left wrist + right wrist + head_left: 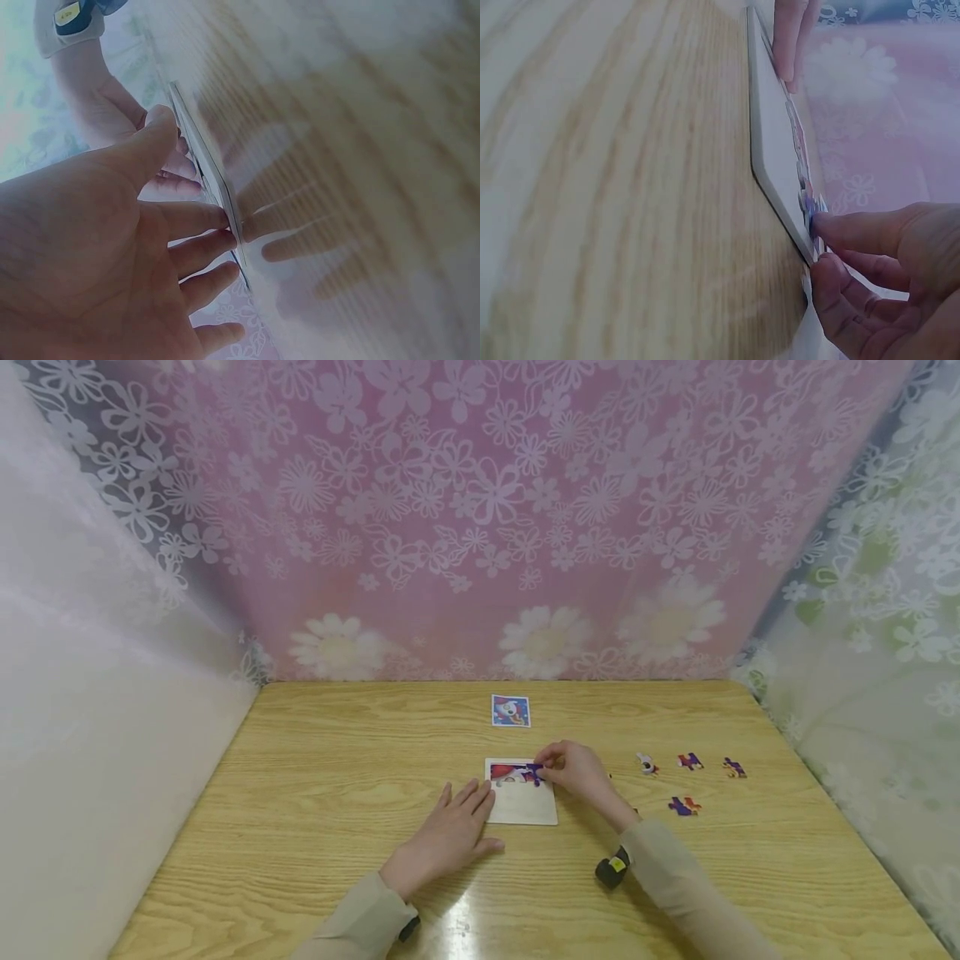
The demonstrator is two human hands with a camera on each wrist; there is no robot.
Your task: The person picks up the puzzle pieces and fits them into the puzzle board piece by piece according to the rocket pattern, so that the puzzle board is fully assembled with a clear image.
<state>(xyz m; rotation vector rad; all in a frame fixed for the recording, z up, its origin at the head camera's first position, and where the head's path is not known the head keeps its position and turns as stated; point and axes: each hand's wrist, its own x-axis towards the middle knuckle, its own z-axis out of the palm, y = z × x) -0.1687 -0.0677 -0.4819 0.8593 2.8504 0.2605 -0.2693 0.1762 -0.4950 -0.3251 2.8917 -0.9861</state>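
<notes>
A white square puzzle board lies flat on the table, its far strip filled with red, white and purple puzzle pieces. My left hand rests at the board's left edge with fingers spread and straight; in the left wrist view its fingertips touch that edge. At the far right corner, my right hand pinches a purple puzzle piece that lies in the row. The right wrist view shows the right thumb on top of the piece, with the other fingers curled beside the board's edge.
Beyond the board lies a small square picture card with a white figure on blue. Several loose pieces, among them a white one and a purple and orange one, are spread to the right. Floral curtains enclose the table.
</notes>
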